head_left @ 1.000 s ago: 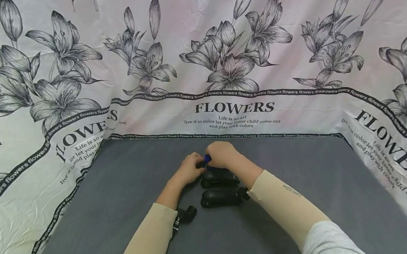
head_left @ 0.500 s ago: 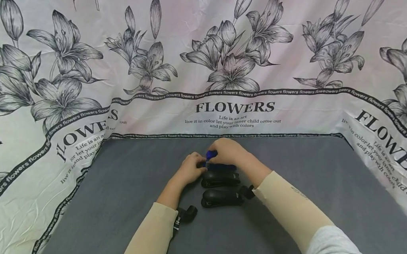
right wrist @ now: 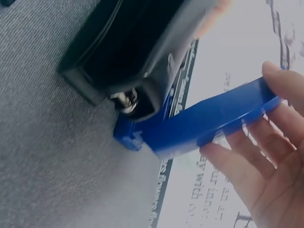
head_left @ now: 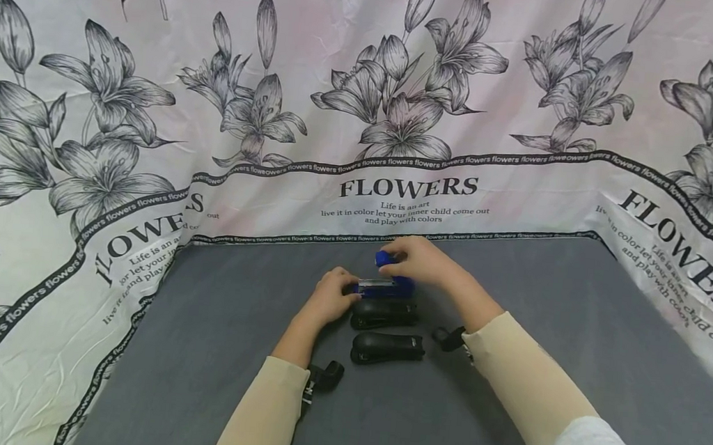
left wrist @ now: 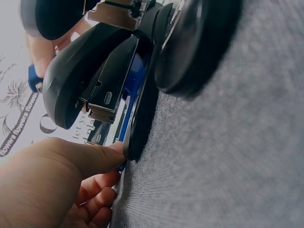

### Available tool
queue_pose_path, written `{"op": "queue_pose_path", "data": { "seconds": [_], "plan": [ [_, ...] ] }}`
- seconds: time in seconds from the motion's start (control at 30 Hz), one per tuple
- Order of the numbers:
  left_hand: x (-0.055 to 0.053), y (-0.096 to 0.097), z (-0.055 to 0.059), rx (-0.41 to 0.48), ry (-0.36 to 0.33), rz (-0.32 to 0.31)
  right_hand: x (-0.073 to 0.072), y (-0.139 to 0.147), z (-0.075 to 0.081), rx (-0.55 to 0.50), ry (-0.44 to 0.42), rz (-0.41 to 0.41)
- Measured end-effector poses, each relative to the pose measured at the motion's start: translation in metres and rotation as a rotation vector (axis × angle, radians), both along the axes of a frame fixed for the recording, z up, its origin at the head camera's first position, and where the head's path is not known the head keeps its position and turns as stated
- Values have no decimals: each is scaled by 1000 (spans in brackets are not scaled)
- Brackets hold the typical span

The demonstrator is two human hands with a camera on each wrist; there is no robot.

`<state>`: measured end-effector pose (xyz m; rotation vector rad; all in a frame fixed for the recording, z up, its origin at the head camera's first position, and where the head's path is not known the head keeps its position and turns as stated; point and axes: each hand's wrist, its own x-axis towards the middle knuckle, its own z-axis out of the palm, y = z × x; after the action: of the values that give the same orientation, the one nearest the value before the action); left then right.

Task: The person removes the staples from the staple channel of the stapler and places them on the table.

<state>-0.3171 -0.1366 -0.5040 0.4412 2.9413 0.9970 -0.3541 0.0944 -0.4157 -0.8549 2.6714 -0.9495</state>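
A blue stapler (head_left: 403, 288) lies at the back of the grey table, its top cover swung up and its metal magazine showing. My right hand (head_left: 421, 261) grips the raised blue cover (right wrist: 213, 116) near its free end, thumb on one edge and fingers on the other. At the stapler's left end, my left hand (head_left: 329, 297) pinches the blue base between thumb and fingers. Just in front of it lies a black stapler (head_left: 383, 313), close to the left thumb in the left wrist view. A second black stapler (head_left: 387, 348) lies nearer to me.
Grey cloth (head_left: 208, 350) covers the table. A white flower-printed curtain (head_left: 282, 210) rises behind the table and along both sides. Black camera mounts are strapped at the left wrist (head_left: 324, 376) and right wrist (head_left: 453, 339).
My right hand has moved up and to the right, swinging the blue cover open and exposing the magazine. My left hand stays at the stapler's left end.
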Motion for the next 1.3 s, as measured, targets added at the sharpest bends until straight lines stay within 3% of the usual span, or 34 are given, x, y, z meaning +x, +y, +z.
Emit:
{"op": "queue_pose_path", "data": {
  "seconds": [0.43, 0.7, 1.03, 1.3],
  "plan": [
    [2, 1, 1, 6, -4, 4, -1, 34, -14, -307, -253, -145],
    [3, 2, 0, 7, -6, 17, -1, 50, -24, -465, -356, -172],
    [1, 2, -1, 4, -4, 28, -1, 66, -35, -618, -385, -173],
    [0, 0, -1, 7, -9, 17, 6, 80, -30, -565, -300, -232]
  ]
}}
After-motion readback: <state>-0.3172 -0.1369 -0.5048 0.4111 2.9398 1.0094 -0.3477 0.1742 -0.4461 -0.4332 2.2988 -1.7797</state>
